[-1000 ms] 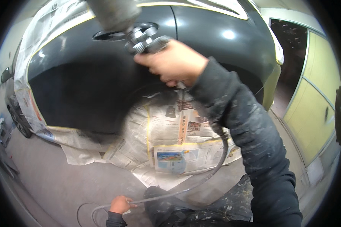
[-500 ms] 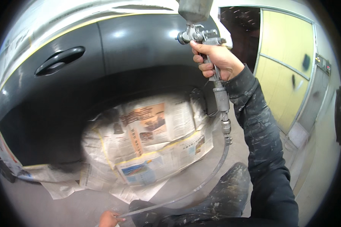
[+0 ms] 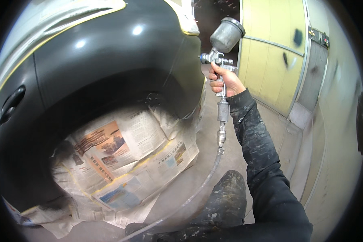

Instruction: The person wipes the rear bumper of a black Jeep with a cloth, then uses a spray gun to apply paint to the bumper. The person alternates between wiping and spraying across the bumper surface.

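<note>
My right hand (image 3: pixel 226 80) is wrapped round the handle of a metal spray gun (image 3: pixel 217 58) with a silver cup (image 3: pixel 226 36) on top. Its blue-ringed nozzle points left at the rear end of a dark grey-black car panel (image 3: pixel 105 44). An air hose (image 3: pixel 207 181) runs from a fitting under the handle down to the lower edge. Taped newspaper (image 3: pixel 141 137) covers the wheel area below the panel. A door handle (image 3: pixel 13 103) sits at the panel's left. My left hand is out of sight.
A pale yellow sectioned door (image 3: pixel 272 68) stands at the right beside a dark opening and a wall (image 3: pixel 330 133) with a small fixture (image 3: pixel 319 35). Masking (image 3: pixel 36 24) covers the car's upper part. Below are the grey floor (image 3: pixel 242 165) and my paint-spattered knee (image 3: pixel 226 193).
My right hand and the spray gun have moved rightward along the panel to its rear end. The view has swung right, and my left hand has left the bottom of the picture.
</note>
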The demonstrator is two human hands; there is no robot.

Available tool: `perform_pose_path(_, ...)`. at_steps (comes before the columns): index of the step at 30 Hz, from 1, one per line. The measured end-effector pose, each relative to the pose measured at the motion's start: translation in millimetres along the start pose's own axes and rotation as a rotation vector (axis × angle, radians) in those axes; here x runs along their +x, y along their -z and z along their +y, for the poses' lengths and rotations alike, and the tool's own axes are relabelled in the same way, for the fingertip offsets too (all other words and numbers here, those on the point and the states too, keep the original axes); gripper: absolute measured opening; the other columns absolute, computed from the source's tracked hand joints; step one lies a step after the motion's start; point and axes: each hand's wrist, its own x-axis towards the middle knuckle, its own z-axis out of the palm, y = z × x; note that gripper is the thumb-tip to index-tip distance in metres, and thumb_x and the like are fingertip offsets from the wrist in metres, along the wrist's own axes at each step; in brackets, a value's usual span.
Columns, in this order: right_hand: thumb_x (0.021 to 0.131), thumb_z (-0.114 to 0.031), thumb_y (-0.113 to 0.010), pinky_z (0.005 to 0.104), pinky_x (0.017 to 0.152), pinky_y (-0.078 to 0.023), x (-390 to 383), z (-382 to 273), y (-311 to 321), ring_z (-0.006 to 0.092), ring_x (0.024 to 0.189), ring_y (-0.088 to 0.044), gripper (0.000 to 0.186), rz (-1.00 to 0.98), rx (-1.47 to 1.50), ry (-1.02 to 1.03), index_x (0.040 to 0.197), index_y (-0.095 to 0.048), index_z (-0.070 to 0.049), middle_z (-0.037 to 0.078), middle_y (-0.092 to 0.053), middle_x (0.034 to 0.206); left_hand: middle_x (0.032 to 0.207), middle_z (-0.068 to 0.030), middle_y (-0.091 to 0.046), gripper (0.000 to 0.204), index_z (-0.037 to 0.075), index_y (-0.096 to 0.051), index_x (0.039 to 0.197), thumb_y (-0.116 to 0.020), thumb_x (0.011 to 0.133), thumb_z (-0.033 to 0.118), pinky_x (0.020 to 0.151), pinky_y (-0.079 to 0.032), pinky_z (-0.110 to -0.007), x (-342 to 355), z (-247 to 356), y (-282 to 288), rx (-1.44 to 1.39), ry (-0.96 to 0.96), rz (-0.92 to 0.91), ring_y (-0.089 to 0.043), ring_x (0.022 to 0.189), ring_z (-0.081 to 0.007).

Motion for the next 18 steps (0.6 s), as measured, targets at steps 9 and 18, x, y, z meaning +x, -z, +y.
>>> perform_pose_path(9,0.106,-0.04,-0.059,0.024,0.045,-0.034,0.3,99.3,198.2,0.0054,0.051,-0.037,0.029,0.131,0.25,-0.042,0.094,-0.054,-0.013,-0.004,-0.049,0.075,0.108,-0.0226,-0.076,0.032,0.001,-0.077,0.111,-0.073,0.09,0.025,0.09,-0.053,-0.04,-4.1,21.8,-16.6,0.027,0.083,0.037,-0.072,0.103,-0.0315)
perform_pose_path(18,0.107,-0.038,-0.057,0.0332,0.041,-0.039,-18.5,243.5,345.5,0.0141,0.046,-0.044,0.029,0.623,0.051,-0.286,0.093,-0.055,-0.012,0.003,-0.055,0.071,0.112,-0.0202,-0.075,0.036,0.005,-0.077,0.116,-0.07,0.092,0.03,0.091,-0.053,-0.041,-1.2,31.7,-20.2,0.142,0.082,0.031,-0.071,0.103,-0.0318)
